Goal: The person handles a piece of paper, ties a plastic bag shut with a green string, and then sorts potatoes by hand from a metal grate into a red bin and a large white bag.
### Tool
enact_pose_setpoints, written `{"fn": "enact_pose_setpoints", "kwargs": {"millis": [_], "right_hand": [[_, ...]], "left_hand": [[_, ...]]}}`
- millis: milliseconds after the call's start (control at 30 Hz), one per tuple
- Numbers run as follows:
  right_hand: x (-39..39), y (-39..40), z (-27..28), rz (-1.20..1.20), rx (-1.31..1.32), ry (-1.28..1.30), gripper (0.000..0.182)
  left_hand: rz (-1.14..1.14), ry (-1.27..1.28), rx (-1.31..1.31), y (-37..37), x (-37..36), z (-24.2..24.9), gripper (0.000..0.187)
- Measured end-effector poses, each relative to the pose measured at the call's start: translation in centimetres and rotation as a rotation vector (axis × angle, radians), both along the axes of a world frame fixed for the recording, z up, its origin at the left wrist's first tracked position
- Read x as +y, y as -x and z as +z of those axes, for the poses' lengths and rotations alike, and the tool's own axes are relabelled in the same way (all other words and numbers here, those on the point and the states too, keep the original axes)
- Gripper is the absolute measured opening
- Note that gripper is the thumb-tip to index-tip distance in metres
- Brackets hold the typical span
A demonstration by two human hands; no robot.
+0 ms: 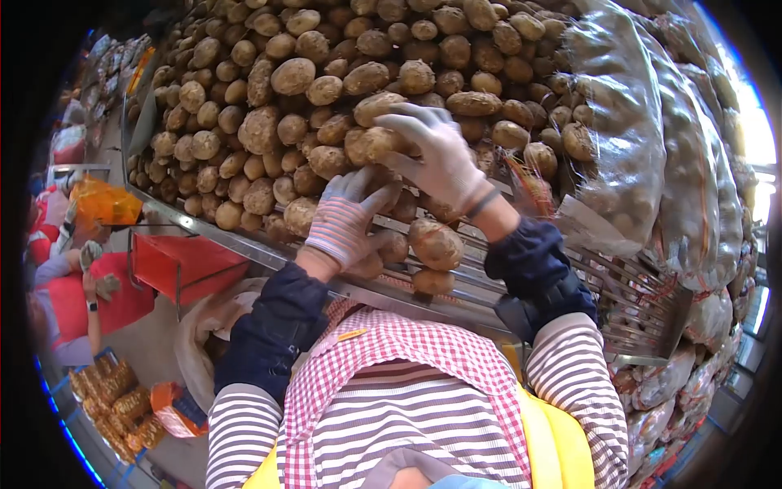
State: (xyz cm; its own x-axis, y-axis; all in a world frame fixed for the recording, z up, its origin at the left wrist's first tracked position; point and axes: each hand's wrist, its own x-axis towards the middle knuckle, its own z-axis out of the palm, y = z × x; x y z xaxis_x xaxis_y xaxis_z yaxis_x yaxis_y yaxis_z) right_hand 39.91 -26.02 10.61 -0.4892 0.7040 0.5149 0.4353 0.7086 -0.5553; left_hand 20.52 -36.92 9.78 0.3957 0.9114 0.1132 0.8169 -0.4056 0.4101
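Observation:
A large heap of soil-dusted potatoes [261, 130] lies on a slatted metal table [481, 277]. My right hand [440, 155], in a pale glove, is closed round a potato [368, 146], with the thumb below it and the fingers above. Just lower left, my left hand [346, 218], in a striped glove, rests against the potatoes at the heap's front edge with its fingers apart. Its fingertips are partly hidden among them. Nearest me on the slats sit a large potato [436, 244] and a smaller one [432, 282].
Filled clear plastic sacks [619, 122] line the right side. A metal rim [204, 231] edges the table's front left. Further left are a red bin [183, 265], an orange bag [104, 202], packed bags [114, 399] and another person's gloved hands [99, 269].

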Motion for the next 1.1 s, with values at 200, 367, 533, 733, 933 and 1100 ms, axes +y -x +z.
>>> {"fn": "enact_pose_setpoints", "kwargs": {"millis": [200, 367, 533, 733, 933, 1100], "right_hand": [[-5.4, -8.3, -0.4, -0.137, -0.261, 0.038, 0.037], [-9.5, -9.1, -1.4, -0.038, -0.692, 0.016, 0.052], [-7.2, -6.9, -3.1, -0.075, -0.828, -0.105, 0.053], [-7.9, -7.2, -0.5, -0.161, -0.387, 0.035, 0.059], [-8.6, -5.1, -0.1, -0.277, 0.613, 0.835, 0.062], [-11.2, -1.6, 2.4, -0.166, 0.682, 0.852, 0.066]], "left_hand": [[0.160, 0.064, -0.244, 6.1, -2.7, -1.4, 0.062], [0.668, 0.118, -0.368, 13.7, -4.3, -4.1, 0.036], [0.401, -0.058, -0.336, 12.6, -3.9, -2.8, 0.047], [0.132, 0.109, -0.033, 5.5, -2.1, -1.3, 0.070], [0.157, 0.336, 0.030, 5.8, -0.4, -0.2, 0.080], [0.249, 0.337, -0.700, 7.7, -2.8, 0.5, 0.075]]}}
